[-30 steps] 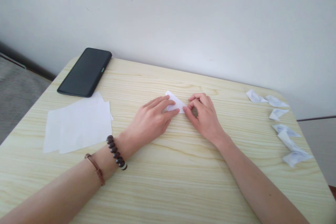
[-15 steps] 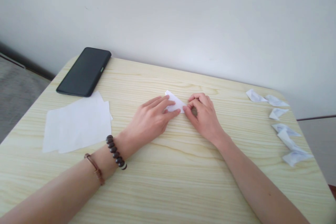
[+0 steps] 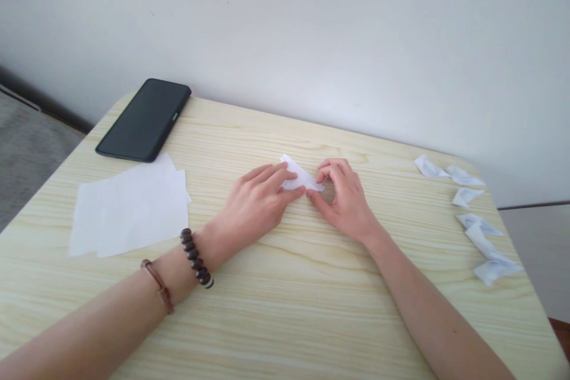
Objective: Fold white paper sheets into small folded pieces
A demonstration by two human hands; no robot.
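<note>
A small folded white paper piece (image 3: 299, 177) lies on the light wooden table (image 3: 276, 285), near its middle. My left hand (image 3: 256, 205) rests flat on the paper's left part, fingers stretched out and pressing it down. My right hand (image 3: 345, 199) is at the paper's right tip, thumb and fingers curled in a pinch on its edge. Part of the paper is hidden under my fingers. A beaded bracelet (image 3: 196, 258) and a thin cord band (image 3: 158, 286) sit on my left wrist.
A black phone (image 3: 143, 120) lies at the table's far left corner. Flat white paper sheets (image 3: 129, 209) are spread just in front of it. Several small folded paper pieces (image 3: 474, 222) lie along the right edge. A pale wall rises behind the table.
My right hand's fingers have lifted and curled onto the paper's right tip, raising that edge slightly. The left hand has stayed in place. The view shifted a little.
</note>
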